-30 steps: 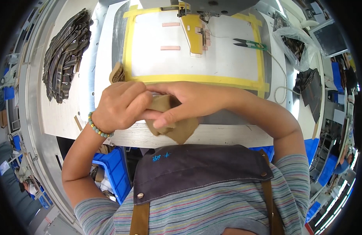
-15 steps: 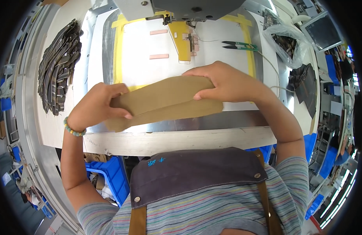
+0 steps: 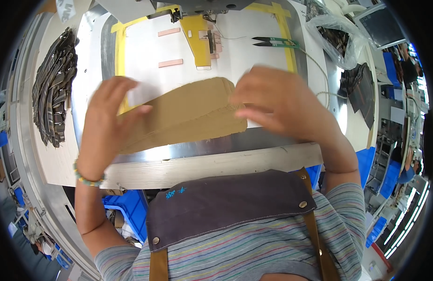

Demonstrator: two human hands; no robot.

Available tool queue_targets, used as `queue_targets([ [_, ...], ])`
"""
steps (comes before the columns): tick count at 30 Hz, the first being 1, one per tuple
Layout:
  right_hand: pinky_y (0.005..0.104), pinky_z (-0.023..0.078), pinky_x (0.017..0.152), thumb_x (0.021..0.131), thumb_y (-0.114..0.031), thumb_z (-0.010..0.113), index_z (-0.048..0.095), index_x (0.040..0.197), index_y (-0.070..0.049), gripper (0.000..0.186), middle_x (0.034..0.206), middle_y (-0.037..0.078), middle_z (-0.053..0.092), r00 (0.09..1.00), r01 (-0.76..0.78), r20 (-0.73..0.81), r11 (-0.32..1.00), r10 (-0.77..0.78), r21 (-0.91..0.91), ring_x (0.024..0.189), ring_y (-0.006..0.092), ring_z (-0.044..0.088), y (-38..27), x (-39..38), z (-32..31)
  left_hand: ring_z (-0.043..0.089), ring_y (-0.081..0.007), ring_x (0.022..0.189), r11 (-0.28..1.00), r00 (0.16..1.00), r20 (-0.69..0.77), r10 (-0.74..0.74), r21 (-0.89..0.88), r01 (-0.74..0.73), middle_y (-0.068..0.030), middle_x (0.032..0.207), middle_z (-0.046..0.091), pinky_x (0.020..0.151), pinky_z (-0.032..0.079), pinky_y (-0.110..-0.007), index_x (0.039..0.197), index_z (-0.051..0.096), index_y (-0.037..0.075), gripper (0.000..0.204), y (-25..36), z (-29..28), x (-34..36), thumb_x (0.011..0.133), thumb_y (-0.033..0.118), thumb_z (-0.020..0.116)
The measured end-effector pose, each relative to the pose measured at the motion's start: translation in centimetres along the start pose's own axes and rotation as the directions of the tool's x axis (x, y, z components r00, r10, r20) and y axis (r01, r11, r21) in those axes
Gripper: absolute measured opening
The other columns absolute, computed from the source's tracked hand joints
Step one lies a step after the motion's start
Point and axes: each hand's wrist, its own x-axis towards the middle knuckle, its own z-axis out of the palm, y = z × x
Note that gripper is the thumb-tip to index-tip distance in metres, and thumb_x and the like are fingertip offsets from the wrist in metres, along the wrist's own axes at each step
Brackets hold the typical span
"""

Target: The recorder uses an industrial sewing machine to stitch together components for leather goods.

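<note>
A khaki folded piece of fabric (image 3: 179,110) lies slanted over the near part of the white work plate, its near edge reaching the metal strip. My left hand (image 3: 106,114), with a beaded bracelet on the wrist, is beside its left end, fingers and thumb spread. At the right end hovers my right hand (image 3: 277,100), smeared by motion; thumb and fingers stand apart with nothing seen between them. Beyond the fabric, a yellow template piece (image 3: 196,42) sits under the sewing machine head (image 3: 197,5).
Green-handled thread snips (image 3: 277,42) lie right of the template. Pink strips (image 3: 170,62) are stuck on the plate. Stacked dark patterned fabric pieces (image 3: 55,89) rest at the left. To the right are a plastic bag (image 3: 336,40), dark fabric scraps (image 3: 359,89) and a monitor (image 3: 382,25).
Both hands have let go of the khaki fabric, which was gripped at both ends and now lies lower on the plate. The view has shifted slightly.
</note>
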Motion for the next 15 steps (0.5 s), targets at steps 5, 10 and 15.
queue_targets([
  [5, 0.0322, 0.045, 0.063, 0.081, -0.013, 0.077, 0.071, 0.089, -0.007, 0.012, 0.093, 0.002, 0.063, 0.945, 0.307, 0.231, 0.871, -0.231, -0.384, 0.083, 0.0187, 0.062, -3.5, -2.7, 3.2, 0.053, -0.0386, 0.146, 0.98, 0.986, 0.003, 0.169, -0.106, -0.168, -0.014, 0.158, 0.058, 0.12, 0.043, -0.05, 0.149, 0.061, 0.008, 0.07, 4.9, 5.0, 0.5, 0.085, 0.022, 0.086],
  [10, 0.03, 0.045, 0.059, 0.073, -0.014, 0.073, 0.063, 0.07, -0.009, 0.011, 0.078, 0.001, 0.051, 0.941, 0.336, 0.123, 0.813, -0.317, -0.476, 0.08, 0.0163, 0.057, -3.5, -3.1, 4.4, 0.037, -0.0365, 0.159, 0.97, 0.965, 0.096, 0.243, -0.032, -0.241, -0.0115, 0.173, 0.042, 0.129, 0.032, -0.056, 0.163, 0.05, 0.013, 0.084, 4.9, 6.9, 0.5, 0.088, 0.039, 0.079],
  [15, 0.0305, 0.047, 0.059, 0.08, -0.013, 0.071, 0.066, 0.079, -0.007, 0.008, 0.081, 0.002, 0.054, 0.954, 0.296, 0.133, 0.911, -0.268, -0.286, 0.078, 0.0165, 0.059, -4.1, -2.3, 1.9, 0.037, -0.0365, 0.159, 0.968, 0.965, 0.086, 0.249, 0.016, -0.251, -0.0106, 0.173, 0.043, 0.13, 0.031, -0.055, 0.163, 0.051, 0.013, 0.079, 4.2, 6.9, 0.8, 0.092, 0.039, 0.075],
])
